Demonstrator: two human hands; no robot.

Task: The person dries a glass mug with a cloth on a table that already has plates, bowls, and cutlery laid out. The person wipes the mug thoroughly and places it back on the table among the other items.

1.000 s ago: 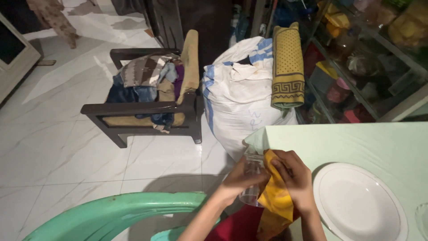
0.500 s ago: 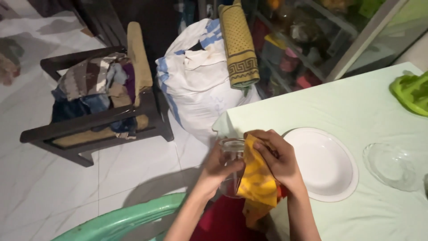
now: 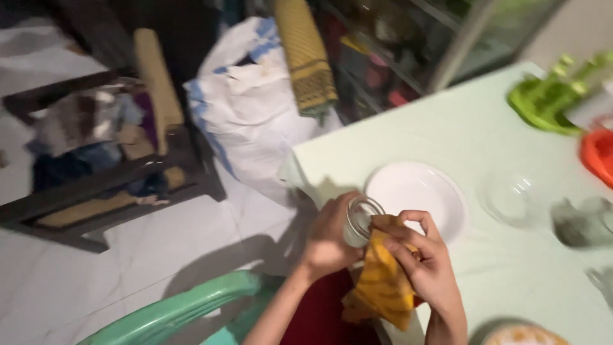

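My left hand is wrapped around a clear drinking glass, which tilts with its mouth up and to the right. My right hand grips a yellow cloth and presses it against the rim of the glass. The cloth hangs down below both hands, over the table's near corner. A white plate lies on the pale green table just behind my hands.
A clear glass bowl sits right of the plate, with a green plastic item and an orange one farther right. A white sack, a wooden chair with clothes and a green chair back stand nearby.
The view has swung right, bringing more of the table into sight. Both hands kept hold of the glass and cloth, and the glass now tilts more toward the plate.
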